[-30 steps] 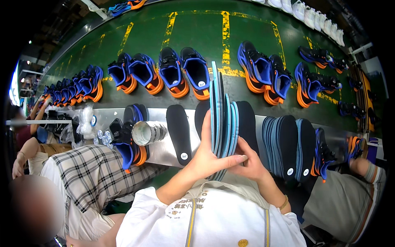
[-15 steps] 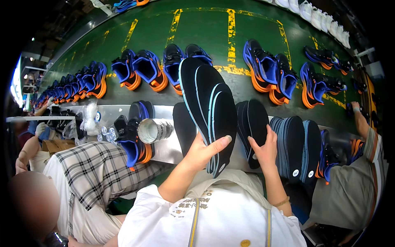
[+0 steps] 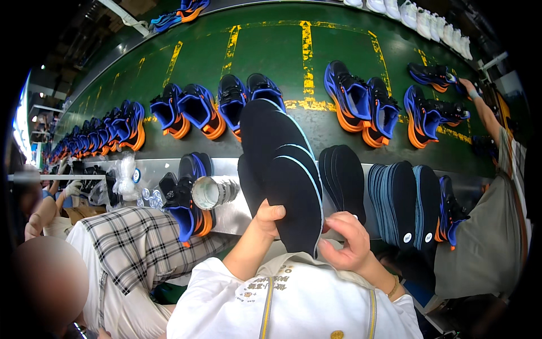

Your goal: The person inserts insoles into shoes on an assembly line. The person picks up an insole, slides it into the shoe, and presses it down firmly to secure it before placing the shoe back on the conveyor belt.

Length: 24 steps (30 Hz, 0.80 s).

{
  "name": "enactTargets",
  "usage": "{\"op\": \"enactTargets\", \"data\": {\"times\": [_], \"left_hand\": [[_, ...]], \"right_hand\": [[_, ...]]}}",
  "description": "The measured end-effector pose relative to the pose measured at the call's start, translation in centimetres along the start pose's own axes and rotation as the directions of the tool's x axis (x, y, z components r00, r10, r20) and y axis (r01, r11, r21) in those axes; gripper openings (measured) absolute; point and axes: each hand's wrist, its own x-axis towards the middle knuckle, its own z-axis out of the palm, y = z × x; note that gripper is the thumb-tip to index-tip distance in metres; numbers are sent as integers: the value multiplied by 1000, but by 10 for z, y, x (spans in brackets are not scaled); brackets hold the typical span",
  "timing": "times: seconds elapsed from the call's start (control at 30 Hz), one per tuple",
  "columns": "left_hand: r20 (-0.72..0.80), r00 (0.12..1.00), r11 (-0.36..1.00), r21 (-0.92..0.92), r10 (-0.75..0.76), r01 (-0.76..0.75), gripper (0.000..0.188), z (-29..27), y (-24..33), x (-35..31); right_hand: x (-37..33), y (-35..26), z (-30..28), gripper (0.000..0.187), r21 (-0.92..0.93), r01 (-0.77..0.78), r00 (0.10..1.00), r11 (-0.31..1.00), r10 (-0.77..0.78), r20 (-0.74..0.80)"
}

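Note:
In my left hand (image 3: 267, 219) is a fanned bunch of black insoles (image 3: 288, 181) with light blue edges, the thumb pressed across the front one. My right hand (image 3: 347, 243) is at the lower right edge of this bunch. Its fingers are partly curled, with thumb and forefinger apart beside the edge. Another group of black insoles (image 3: 342, 181) leans just behind my right hand. Further right stand two thicker stacks, a wide insole stack (image 3: 392, 203) and a narrower insole stack (image 3: 426, 206), with round white labels near their lower ends.
Black, blue and orange sneakers (image 3: 197, 107) line the green conveyor (image 3: 271, 51). A silver cylindrical container (image 3: 214, 192) and a sneaker (image 3: 183, 209) are at the left of the metal ledge (image 3: 228, 226). Co-workers sit on both sides; one person's hand (image 3: 467, 87) reaches to shoes at the far right.
My right hand has left the insoles on the ledge and moved left and down to the held bunch. The bunch has dropped slightly and turned, its labelled lower end now out of sight.

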Motion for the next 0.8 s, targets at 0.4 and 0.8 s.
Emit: {"op": "enactTargets", "data": {"times": [0.4, 0.8], "left_hand": [[538, 837, 945, -315, 102, 87, 75, 0, -29, 27], [-1, 987, 983, -83, -163, 162, 68, 30, -54, 62]], "right_hand": [[-4, -18, -2, 44, -128, 260, 966, 957, -258, 34], [-60, 12, -185, 24, 300, -350, 599, 887, 458, -657]]}}
